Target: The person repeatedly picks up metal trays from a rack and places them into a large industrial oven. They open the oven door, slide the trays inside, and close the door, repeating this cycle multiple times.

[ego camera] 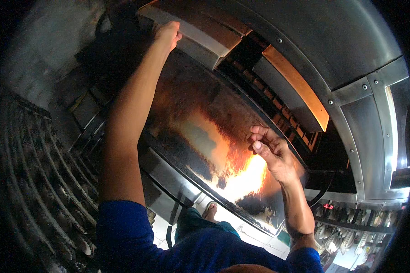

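Near the top, my left hand [169, 34] is raised with curled fingers against the front of a long metal box [200, 34]; whether it grips the box is hidden. My right hand [271, 150] hovers over or rests by a dark, worn sheet-metal surface [198, 85], its fingers half bent and the thumb apart from them. Nothing can be made out in it. An orange-white glow [246, 177] shines on the surface below this hand; whether it is flame or reflection is unclear. Beyond lies a dark opening with an orange-lit metal plate [299, 87].
A riveted metal hood [314, 37] curves over the upper right. Rows of long dark bars [51, 163] stand at the left. Several pale objects [348, 235] sit on a rack at lower right. A sandalled foot [210, 210] stands on white floor tiles [273, 244] below the metal edge.
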The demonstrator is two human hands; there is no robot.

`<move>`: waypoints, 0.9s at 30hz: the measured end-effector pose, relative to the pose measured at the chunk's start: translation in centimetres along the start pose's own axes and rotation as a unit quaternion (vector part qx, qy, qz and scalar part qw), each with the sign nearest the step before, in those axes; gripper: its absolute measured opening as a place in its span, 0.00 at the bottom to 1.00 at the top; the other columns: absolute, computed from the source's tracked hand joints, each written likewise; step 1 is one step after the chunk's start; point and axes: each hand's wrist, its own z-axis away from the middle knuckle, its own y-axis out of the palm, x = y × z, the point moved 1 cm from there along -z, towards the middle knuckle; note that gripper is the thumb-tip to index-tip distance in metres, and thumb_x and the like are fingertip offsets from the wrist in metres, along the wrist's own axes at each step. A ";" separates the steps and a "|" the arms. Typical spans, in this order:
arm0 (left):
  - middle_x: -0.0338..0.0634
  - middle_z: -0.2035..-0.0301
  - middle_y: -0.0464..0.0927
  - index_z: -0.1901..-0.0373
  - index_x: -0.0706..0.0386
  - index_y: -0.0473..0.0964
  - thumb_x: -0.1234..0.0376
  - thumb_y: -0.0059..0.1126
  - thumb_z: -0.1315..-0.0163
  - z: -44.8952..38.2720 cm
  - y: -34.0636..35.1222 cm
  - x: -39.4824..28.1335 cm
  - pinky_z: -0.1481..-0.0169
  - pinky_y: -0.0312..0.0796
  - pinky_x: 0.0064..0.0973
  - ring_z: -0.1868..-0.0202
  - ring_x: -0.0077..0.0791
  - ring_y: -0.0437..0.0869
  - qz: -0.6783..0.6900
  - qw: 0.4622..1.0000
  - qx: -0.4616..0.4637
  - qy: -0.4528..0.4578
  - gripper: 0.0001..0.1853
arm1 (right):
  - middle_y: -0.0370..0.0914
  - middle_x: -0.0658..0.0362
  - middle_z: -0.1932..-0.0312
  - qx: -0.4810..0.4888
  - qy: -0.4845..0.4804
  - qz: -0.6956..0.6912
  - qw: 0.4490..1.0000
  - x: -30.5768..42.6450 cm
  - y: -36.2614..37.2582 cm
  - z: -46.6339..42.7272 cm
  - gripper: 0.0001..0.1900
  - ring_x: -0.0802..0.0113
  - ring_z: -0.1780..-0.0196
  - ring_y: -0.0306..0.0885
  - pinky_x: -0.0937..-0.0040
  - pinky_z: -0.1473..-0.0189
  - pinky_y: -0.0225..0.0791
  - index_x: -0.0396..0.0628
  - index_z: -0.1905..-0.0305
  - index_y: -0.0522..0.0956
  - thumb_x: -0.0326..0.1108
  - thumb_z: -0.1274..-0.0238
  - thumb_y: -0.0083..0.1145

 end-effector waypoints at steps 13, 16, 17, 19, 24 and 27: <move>0.42 0.59 0.76 0.61 0.57 0.75 0.69 0.57 0.36 -11.0 8.2 5.4 0.52 0.77 0.43 0.53 0.38 0.76 0.063 0.998 -0.005 -0.014 0.05 | 0.73 0.59 0.50 -0.017 0.043 -0.049 0.998 -0.3 -1.9 1.9 0.29 0.73 0.46 0.72 0.76 0.43 0.68 0.34 0.35 0.67 0.38 0.34 0.65; 0.44 0.57 0.76 0.59 0.58 0.75 0.68 0.56 0.35 -10.6 9.1 5.4 0.49 0.76 0.45 0.51 0.39 0.76 0.051 0.999 0.018 -0.006 0.06 | 0.74 0.58 0.51 -0.028 0.044 -0.042 0.998 -0.6 -2.4 2.2 0.30 0.71 0.47 0.73 0.73 0.43 0.68 0.33 0.36 0.68 0.40 0.34 0.65; 0.44 0.57 0.76 0.59 0.59 0.74 0.68 0.56 0.35 -10.6 9.4 5.2 0.48 0.76 0.46 0.50 0.40 0.76 0.050 0.998 0.024 -0.003 0.06 | 0.74 0.57 0.52 -0.036 0.038 -0.037 0.998 -0.7 -2.5 2.4 0.30 0.69 0.49 0.74 0.71 0.43 0.69 0.33 0.36 0.68 0.41 0.35 0.65; 0.46 0.55 0.76 0.58 0.60 0.74 0.68 0.56 0.34 -10.5 9.6 5.2 0.46 0.75 0.48 0.49 0.41 0.76 0.045 0.998 0.036 0.001 0.07 | 0.75 0.56 0.53 -0.047 0.034 -0.036 0.998 -0.7 -2.9 2.8 0.31 0.67 0.50 0.76 0.69 0.43 0.70 0.32 0.37 0.69 0.42 0.36 0.66; 0.49 0.52 0.77 0.55 0.62 0.73 0.68 0.54 0.32 -9.0 8.9 5.0 0.42 0.74 0.51 0.45 0.44 0.76 0.036 0.997 0.074 0.006 0.09 | 0.73 0.59 0.51 -0.049 0.050 -0.055 0.996 -0.2 -3.9 4.9 0.32 0.72 0.47 0.72 0.73 0.43 0.67 0.35 0.35 0.68 0.42 0.36 0.67; 0.51 0.50 0.77 0.54 0.64 0.73 0.68 0.53 0.31 -6.6 7.3 3.8 0.39 0.73 0.54 0.43 0.46 0.77 0.011 0.991 0.128 0.040 0.10 | 0.73 0.59 0.52 -0.051 0.046 -0.069 0.995 0.2 -4.0 6.8 0.33 0.72 0.48 0.72 0.74 0.44 0.67 0.34 0.35 0.67 0.43 0.37 0.67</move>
